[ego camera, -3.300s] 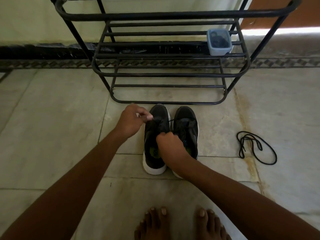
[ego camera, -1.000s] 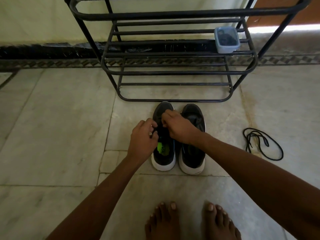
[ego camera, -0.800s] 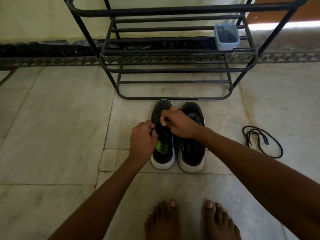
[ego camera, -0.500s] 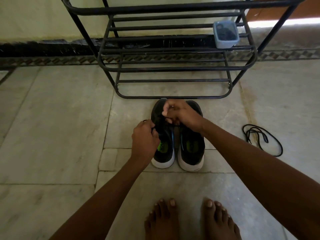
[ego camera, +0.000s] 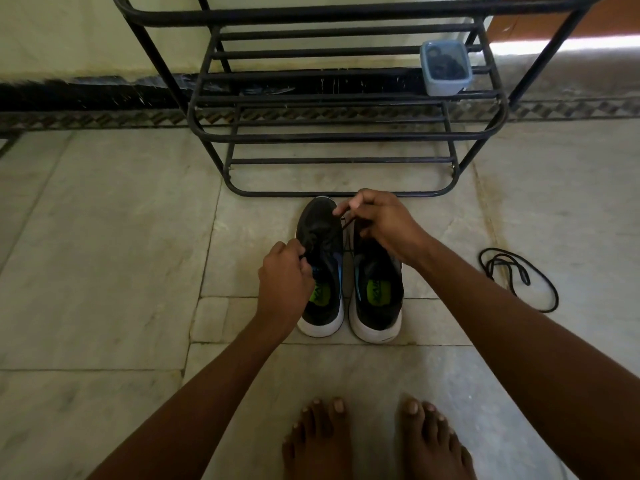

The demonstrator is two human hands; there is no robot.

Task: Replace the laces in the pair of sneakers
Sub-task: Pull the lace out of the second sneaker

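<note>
Sneakers, two of them, stand side by side on the pale stone floor (ego camera: 104,237), toes toward a black metal shoe rack (ego camera: 346,133) and heels toward the person's bare feet (ego camera: 374,441). Seen from the head camera, the left sneaker (ego camera: 323,271) is black with a white sole and a bright green patch on its insole; the right sneaker (ego camera: 377,299) matches it and sits just beside it, the two nearly touching along their inner sides.

A thin black lace (ego camera: 347,225) runs up from the eyelet area of the left sneaker toward the right hand (ego camera: 381,223), which hovers over the toe end of the pair. That hand's fingers are curled and its thumb and forefinger pinch the lace near its end. The left hand (ego camera: 284,275) sits at the outer side of the left sneaker, about level with its tongue, fingers curled in against the shoe's upper; it appears to pinch something dark there at the eyelets, but whether that is lace or the edge of the shoe cannot be made out.

Well to the right of the sneakers, a second black lace (ego camera: 519,275) lies loose on the floor in a loop. On a shelf of the rack stands a small blue-grey plastic box (ego camera: 445,69) with dark contents.
</note>
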